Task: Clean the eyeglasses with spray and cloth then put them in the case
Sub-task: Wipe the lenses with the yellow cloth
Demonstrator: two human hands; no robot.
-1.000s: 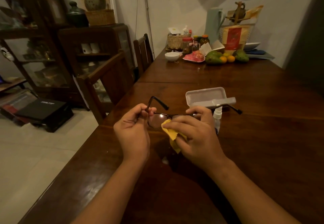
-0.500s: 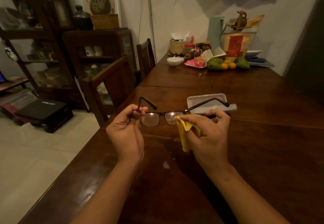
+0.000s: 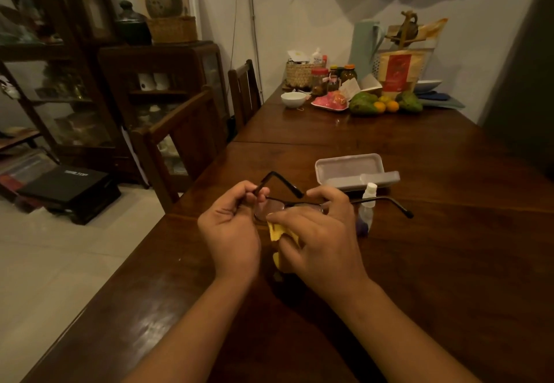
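- Pinching the eyeglasses (image 3: 287, 203) above the near table edge, our left hand (image 3: 230, 232) grips the hinge.
- Our right hand (image 3: 317, 238) presses the yellow cloth (image 3: 277, 229) on a lens.
- Pressing hard could bend the frame; the case (image 3: 349, 170) waits open, far right.

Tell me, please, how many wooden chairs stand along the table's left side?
2: the nearer chair stands beside the table left of the hands; the farther chair stands beyond it, toward the wall. Others may be out of view.

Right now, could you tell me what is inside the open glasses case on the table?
The case lies open behind the hands, and the tray part that shows looks empty. Its near corner is hidden by the spray bottle.
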